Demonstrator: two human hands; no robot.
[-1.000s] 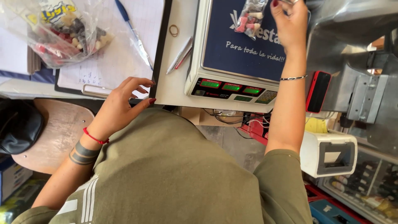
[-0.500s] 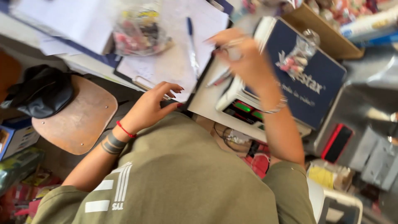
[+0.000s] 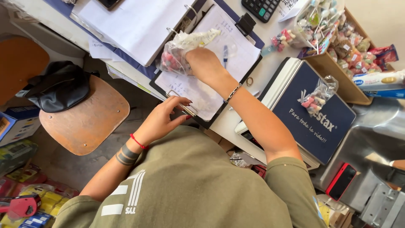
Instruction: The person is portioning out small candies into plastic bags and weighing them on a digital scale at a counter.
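My right hand (image 3: 205,64) reaches across the counter and grips a clear plastic bag of pink and red candies (image 3: 175,57) lying on a clipboard of written sheets (image 3: 202,90). My left hand (image 3: 162,120) rests at the near edge of that clipboard, fingers curled on its metal clip, holding nothing. A blue pen (image 3: 225,55) lies on the paper beside the right hand. A small clear bag of candies (image 3: 317,97) sits on the blue platform of a weighing scale (image 3: 314,122) to the right.
An open ring binder (image 3: 139,25) lies at the back left, a calculator (image 3: 262,7) behind it. A box of lollipops and sweets (image 3: 337,38) stands at the back right. A wooden chair with a black bag (image 3: 63,86) is at left; a red phone (image 3: 341,181) at right.
My right hand left the small bag on the scale, swung left across the counter and took hold of the larger candy bag on the clipboard. The left hand stayed at the clipboard's edge.
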